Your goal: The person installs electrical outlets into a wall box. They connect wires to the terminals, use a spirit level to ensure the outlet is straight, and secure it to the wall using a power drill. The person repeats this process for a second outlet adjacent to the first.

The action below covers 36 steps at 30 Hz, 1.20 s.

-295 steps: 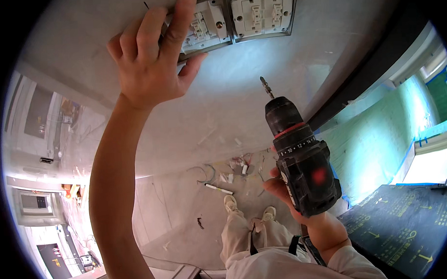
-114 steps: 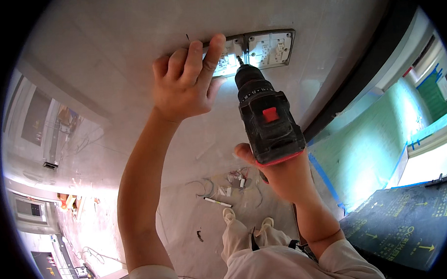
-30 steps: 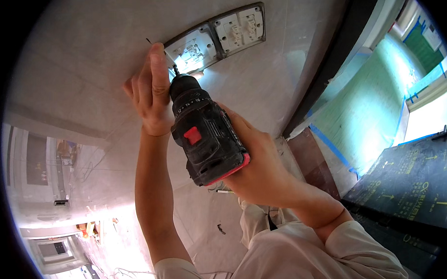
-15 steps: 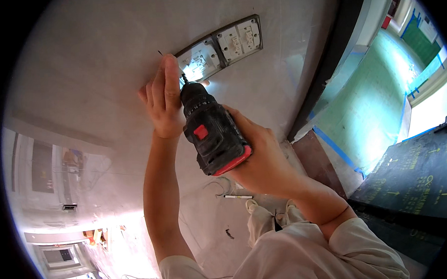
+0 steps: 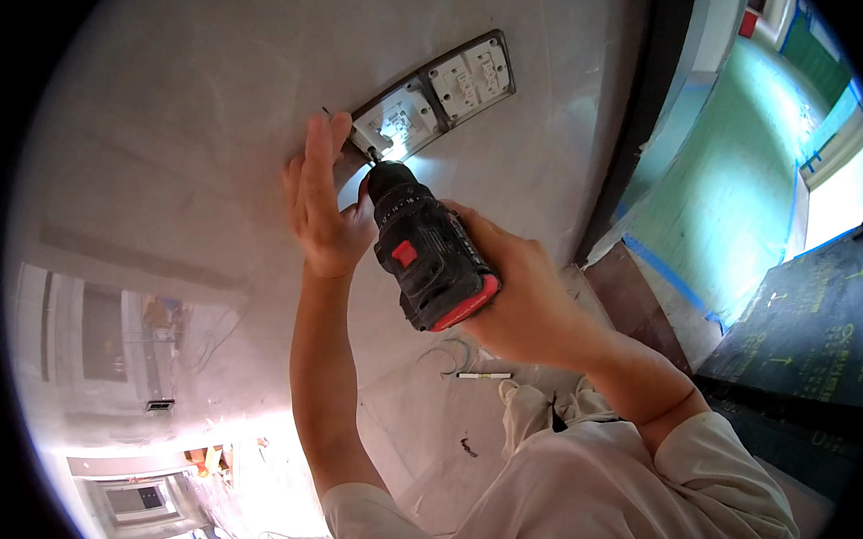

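My right hand (image 5: 523, 300) is wrapped round the handle of a black and red cordless drill (image 5: 431, 265). Its chuck points up toward the wall, and the bit meets the lower left corner of a white socket panel (image 5: 398, 119), lit brightly there. Beside that panel, in the same dark-edged frame, sits a white switch panel (image 5: 472, 78). My left hand (image 5: 325, 207) is raised just left of the chuck, its fingers stretched upward and its thumb apart, near the frame's left end. I cannot make out anything held in it.
At right a dark door frame (image 5: 626, 120) borders a passage with green floor covering (image 5: 714, 203) edged in blue tape. A black printed board (image 5: 795, 333) stands at lower right. On the floor lie a white marker pen (image 5: 484, 375) and thin wire (image 5: 444, 356).
The whole view has shifted slightly. My left fingers have straightened, with the thumb now visible apart from them. The drill has stayed at the panel's lower left corner.
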Tool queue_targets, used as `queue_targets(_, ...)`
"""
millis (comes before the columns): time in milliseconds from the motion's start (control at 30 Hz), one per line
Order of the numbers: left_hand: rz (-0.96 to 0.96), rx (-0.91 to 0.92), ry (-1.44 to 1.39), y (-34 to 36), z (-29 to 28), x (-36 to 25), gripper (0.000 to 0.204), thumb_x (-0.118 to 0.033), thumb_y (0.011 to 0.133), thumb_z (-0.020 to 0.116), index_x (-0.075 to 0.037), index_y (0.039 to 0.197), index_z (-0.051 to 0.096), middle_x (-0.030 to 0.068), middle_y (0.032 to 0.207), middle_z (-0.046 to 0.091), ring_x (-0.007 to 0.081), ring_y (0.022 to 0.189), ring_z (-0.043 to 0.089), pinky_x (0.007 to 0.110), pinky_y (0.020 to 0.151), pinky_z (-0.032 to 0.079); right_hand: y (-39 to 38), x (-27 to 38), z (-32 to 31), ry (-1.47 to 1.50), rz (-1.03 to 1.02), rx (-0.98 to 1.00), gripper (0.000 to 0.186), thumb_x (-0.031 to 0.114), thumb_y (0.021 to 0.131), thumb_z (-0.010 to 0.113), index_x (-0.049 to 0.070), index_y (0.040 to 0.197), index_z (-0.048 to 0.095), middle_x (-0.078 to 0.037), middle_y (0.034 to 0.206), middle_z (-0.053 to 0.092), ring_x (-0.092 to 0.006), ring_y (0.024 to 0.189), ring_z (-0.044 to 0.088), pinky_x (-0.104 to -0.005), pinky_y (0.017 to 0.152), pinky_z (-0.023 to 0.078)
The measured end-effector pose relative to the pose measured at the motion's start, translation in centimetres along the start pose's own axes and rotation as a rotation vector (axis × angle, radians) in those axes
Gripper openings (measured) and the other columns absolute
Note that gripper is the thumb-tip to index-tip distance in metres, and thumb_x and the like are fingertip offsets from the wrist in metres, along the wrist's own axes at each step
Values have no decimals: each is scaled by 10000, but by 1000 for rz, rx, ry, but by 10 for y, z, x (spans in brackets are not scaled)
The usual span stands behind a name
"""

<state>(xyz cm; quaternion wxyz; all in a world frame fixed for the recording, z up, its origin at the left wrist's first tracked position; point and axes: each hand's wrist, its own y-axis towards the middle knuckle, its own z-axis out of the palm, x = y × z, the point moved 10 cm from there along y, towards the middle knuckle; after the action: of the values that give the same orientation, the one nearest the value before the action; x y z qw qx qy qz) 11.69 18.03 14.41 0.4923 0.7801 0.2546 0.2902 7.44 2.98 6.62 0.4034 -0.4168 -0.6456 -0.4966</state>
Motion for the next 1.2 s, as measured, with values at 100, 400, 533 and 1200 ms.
queue_targets(100,24,-51,-18,-2,0,-1,908,101,647,825,64,1489,487,175,1283,744,237,957,709,339,844,476,0,1,2,37,-8,-4,705,58,801,827,41,1443,536,-169,1092,748,-334,998,754,-372,904,564)
queue_targets(400,57,-92,-47,-8,0,-2,855,79,669,796,68,1471,500,195,1306,730,249,964,708,342,830,471,0,6,8,4,-57,-24,627,84,837,744,21,1420,519,-238,1150,717,-470,1020,696,-480,848,574)
queue_targets(533,69,-97,-83,-9,0,2,859,72,660,797,66,1468,505,193,1314,726,246,967,709,343,835,469,-2,-1,13,119,-1,-35,637,54,819,803,14,1402,548,-169,1074,735,-279,969,711,-383,863,562)
queue_targets(1200,143,-27,95,-9,7,-7,848,-280,776,821,36,1491,494,161,1389,676,244,930,662,395,836,450,-2,-14,4,248,-17,-65,564,140,849,864,29,1346,623,-43,1036,722,-105,922,638,-304,849,535)
